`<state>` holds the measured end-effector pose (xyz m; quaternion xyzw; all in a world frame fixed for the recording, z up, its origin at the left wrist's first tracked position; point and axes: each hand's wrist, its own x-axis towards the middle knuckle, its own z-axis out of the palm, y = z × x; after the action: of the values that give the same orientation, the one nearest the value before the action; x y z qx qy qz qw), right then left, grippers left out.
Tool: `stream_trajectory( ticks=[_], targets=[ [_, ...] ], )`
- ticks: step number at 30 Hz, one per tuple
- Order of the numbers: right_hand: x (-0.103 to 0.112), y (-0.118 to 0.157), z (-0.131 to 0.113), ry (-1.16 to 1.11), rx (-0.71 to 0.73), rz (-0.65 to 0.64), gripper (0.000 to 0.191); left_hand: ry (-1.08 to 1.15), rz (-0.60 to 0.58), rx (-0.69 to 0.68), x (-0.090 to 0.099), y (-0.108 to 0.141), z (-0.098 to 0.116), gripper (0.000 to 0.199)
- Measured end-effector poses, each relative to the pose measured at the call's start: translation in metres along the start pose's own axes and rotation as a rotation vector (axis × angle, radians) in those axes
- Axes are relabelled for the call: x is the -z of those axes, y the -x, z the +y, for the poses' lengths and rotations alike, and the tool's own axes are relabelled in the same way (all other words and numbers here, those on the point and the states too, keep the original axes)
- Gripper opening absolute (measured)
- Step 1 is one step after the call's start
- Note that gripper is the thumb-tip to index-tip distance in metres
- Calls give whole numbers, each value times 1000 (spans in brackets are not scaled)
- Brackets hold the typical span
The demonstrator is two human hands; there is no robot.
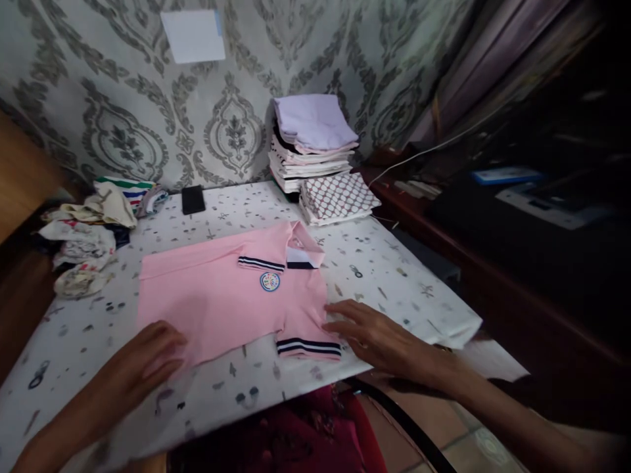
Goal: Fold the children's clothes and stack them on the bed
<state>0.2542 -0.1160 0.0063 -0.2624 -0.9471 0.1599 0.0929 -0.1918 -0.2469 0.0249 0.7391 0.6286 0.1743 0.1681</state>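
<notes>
A pink polo shirt [217, 302] lies on the table with its collar to the right. One sleeve is folded in over the body, beside a round colourful badge; the other points toward me. Both sleeve cuffs have navy and white stripes. My left hand [142, 358] rests at the shirt's near left hem corner, thumb and fingers apart with pink cloth between them. At the shoulder and near sleeve, my right hand [367, 332] has its fingers spread, the tips touching the shirt's right edge.
Folded clothes [313, 154] are stacked against the wall, with a patterned folded cloth [340, 197] in front. A black phone [192, 200] lies at the back. Crumpled clothes [89, 240] are heaped at left. The table [419, 302] ends at right beside dark furniture.
</notes>
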Motion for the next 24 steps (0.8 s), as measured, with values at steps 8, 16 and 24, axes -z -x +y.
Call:
stream_trajectory(
  ticks=[8, 16, 24],
  targets=[
    [-2, -40, 21, -81, -28, 121, 48, -174, -235, -546, -78, -38, 135, 31],
    [-4, -78, 56, -203, -34, 184, 35, -437, -424, -624, -98, -65, 166, 31],
    [-9, -70, 60, -383, -70, 258, 35, -422, -455, -566, -98, -76, 164, 48]
  ],
)
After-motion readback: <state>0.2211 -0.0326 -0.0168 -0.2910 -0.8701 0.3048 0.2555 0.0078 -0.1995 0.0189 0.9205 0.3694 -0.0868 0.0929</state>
